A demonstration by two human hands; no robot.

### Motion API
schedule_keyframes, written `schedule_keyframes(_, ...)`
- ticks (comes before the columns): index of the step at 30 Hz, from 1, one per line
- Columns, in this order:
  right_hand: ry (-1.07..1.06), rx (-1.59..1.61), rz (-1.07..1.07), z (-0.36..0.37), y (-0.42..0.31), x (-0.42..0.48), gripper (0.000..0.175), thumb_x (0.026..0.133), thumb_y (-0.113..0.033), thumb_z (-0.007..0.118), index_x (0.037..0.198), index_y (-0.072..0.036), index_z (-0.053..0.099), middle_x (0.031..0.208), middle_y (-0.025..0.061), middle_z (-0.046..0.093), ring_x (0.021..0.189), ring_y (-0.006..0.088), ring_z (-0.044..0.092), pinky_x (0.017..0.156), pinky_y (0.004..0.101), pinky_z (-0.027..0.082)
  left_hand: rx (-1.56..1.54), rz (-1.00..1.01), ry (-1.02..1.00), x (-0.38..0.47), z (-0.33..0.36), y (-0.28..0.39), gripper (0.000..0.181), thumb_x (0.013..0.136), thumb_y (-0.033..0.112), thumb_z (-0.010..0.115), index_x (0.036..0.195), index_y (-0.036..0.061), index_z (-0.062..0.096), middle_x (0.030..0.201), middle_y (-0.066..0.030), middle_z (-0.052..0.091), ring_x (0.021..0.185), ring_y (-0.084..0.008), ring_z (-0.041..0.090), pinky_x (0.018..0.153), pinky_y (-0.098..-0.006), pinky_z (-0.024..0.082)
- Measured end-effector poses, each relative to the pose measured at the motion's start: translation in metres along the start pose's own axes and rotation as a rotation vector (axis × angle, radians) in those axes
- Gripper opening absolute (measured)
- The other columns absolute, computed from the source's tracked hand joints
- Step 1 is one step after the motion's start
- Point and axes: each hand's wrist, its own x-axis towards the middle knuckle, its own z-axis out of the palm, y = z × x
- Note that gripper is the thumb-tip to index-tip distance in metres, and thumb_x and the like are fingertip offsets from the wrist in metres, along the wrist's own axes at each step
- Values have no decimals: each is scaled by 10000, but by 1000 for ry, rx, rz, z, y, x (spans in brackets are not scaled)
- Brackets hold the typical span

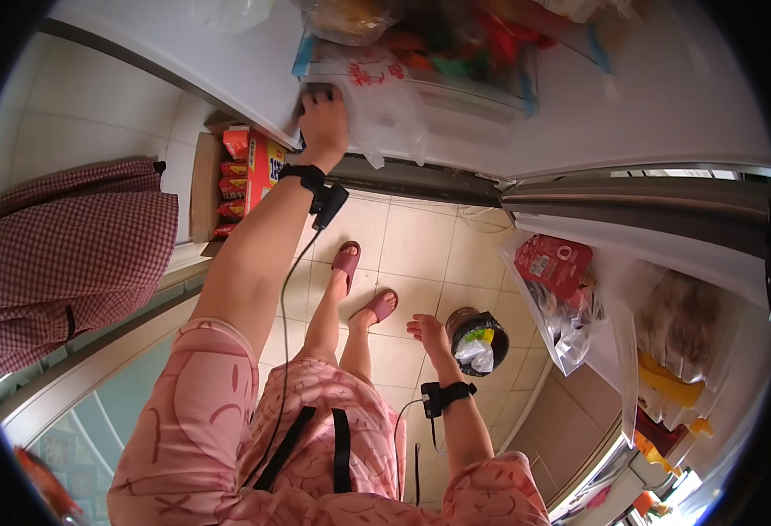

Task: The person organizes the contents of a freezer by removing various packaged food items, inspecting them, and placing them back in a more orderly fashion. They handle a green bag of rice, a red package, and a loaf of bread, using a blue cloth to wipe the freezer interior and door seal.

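My left hand (323,125) reaches into the left front corner of an open refrigerator compartment (451,141). Its fingers curl over a dark object (319,88), mostly hidden by the hand and blurred. Right beside that hand, a translucent plastic bag (385,98) with red print hangs over the front of a clear drawer (477,95). The drawer holds several red, orange and green packages, also blurred. Low on the other side, my right hand (429,332) holds nothing, its fingers loosely apart. It hangs near a waste bin (476,343) lined with a black bag.
At right, the open refrigerator door (622,243) carries bagged food and a red package (556,263) in its shelves. An open cardboard box (208,187) with red packets stands at left, near a checkered cloth (76,256). Cables run from both wrist straps.
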Motion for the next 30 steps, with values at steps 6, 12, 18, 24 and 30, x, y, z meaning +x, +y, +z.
schedule_keyframes(6,-37,24,30,12,4,-1,379,1028,-308,447,1219,-18,599,1046,118,715,935,189,696,819,305,520,-770,542,-599,-73,-70,21,420,743,-115,588,1060,144,680,1042,-91,658,1010,-315,591,849,-413,499)
schedule_keyframes(12,23,82,-28,3,4,-5,356,1025,-294,456,1203,-24,608,1035,112,718,922,180,696,795,294,521,-640,223,46,-16,-154,7,395,762,-103,551,1092,81,669,1097,-125,662,1002,-352,604,843,-418,514)
schedule_keyframes(18,52,83,-35,0,6,-4,352,1026,-286,447,1198,-24,607,1038,115,719,928,181,697,796,296,519,-154,27,-12,46,-101,29,462,761,-43,583,1184,114,680,1186,-143,654,1074,-377,597,870,-469,520)
schedule_keyframes(24,27,139,11,10,26,-1,354,1027,-296,452,1204,-28,602,1038,112,719,940,186,696,810,306,516,-907,622,-461,20,-102,130,447,737,-72,572,1111,129,711,1058,-154,679,1025,-339,625,871,-428,512)
schedule_keyframes(30,33,139,-136,11,15,-6,355,1042,-302,437,1200,-29,600,1024,100,721,926,185,694,803,304,519,-449,341,-117,84,-90,138,384,785,-8,573,1109,141,714,1054,-155,678,1016,-339,630,891,-435,521)
